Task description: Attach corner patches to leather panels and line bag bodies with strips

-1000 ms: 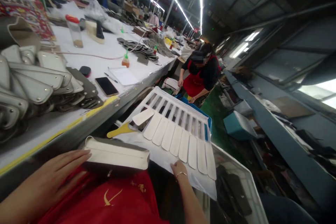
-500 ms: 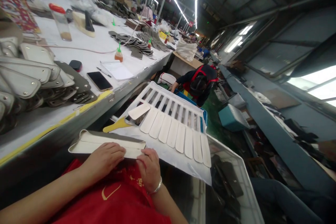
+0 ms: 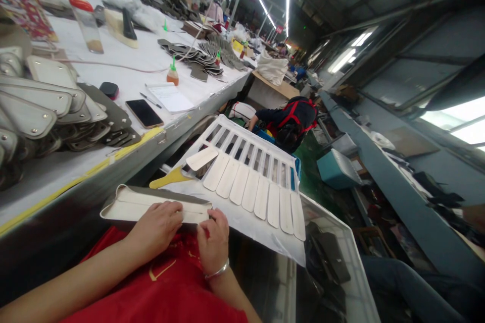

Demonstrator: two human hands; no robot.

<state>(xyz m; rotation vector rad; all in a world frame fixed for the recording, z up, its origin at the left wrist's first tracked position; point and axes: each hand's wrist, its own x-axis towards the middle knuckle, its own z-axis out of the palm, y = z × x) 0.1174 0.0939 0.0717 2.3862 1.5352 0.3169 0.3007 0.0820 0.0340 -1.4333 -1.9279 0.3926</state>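
Note:
A long panel [image 3: 142, 204], cream inside and grey outside, lies folded lengthwise across my lap, its left end curling up. My left hand [image 3: 162, 224] rests on its near side, fingers bent together over the folded flap and thumb hidden. At the panel's right end, my right hand [image 3: 215, 239], with a silver bracelet at the wrist, pinches the corner between thumb and fingers. Beyond sits a slatted white rack [image 3: 242, 136] with a row of cream strips [image 3: 238, 184] along it. A yellow-handled tool [image 3: 170, 177] lies at its left side.
To the left, a long white worktable [image 3: 125, 75] carries a phone [image 3: 144, 112], a notepad [image 3: 170, 97], a glue bottle [image 3: 172, 74] and stacked grey-white pieces [image 3: 41, 101]. A person [image 3: 291, 121] bends down behind the rack. A translucent crate [image 3: 341, 242] stands at the right.
My right hand has shifted slightly up at the panel's right end, with its fingers repositioned. My left hand stays on the flap. The person behind the rack has moved a little.

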